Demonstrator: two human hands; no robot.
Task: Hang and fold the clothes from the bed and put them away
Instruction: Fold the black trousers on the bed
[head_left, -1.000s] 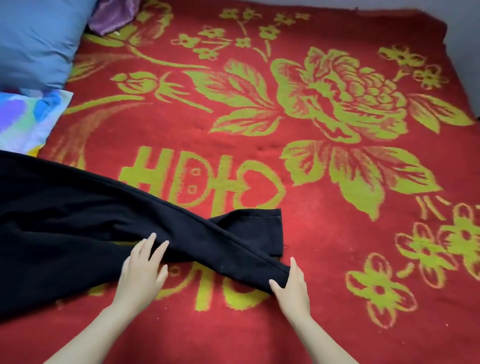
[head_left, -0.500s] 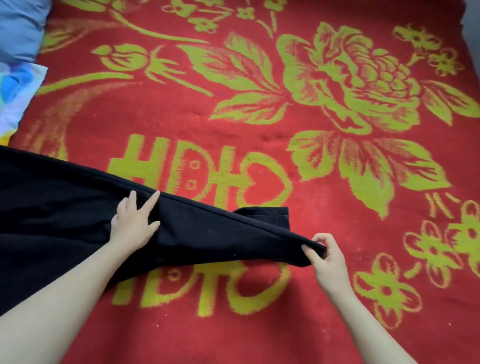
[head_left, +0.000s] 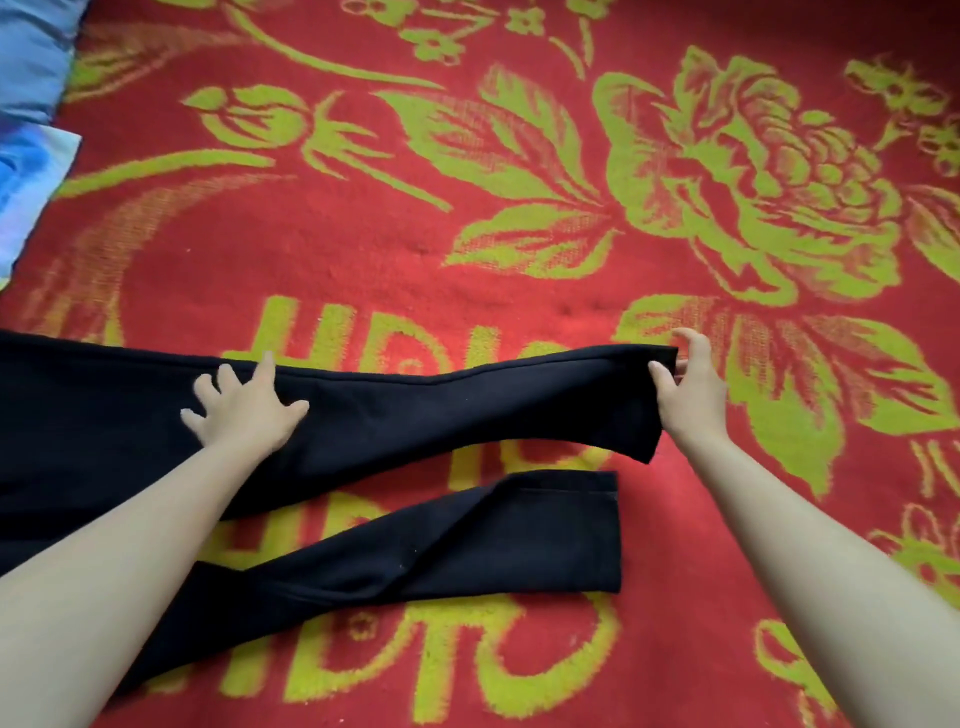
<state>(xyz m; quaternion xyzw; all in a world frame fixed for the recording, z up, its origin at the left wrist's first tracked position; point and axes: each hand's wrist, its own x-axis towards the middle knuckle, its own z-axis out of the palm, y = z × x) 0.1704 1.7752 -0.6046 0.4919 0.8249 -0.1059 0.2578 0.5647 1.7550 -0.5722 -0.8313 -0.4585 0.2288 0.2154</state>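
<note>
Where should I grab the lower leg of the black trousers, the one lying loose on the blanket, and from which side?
Take the lower leg at its hem, coming from the right: that straight edge lies flat and free on the red blanket, while further left the leg is hidden by the left forearm. The right hand, nearest, now pinches the upper leg at its own hem.

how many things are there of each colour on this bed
black: 1, the trousers
red and green: 1, the blanket
blue: 1, the pillow
multicoloured: 1, the cloth at the left edge
total: 4
</note>
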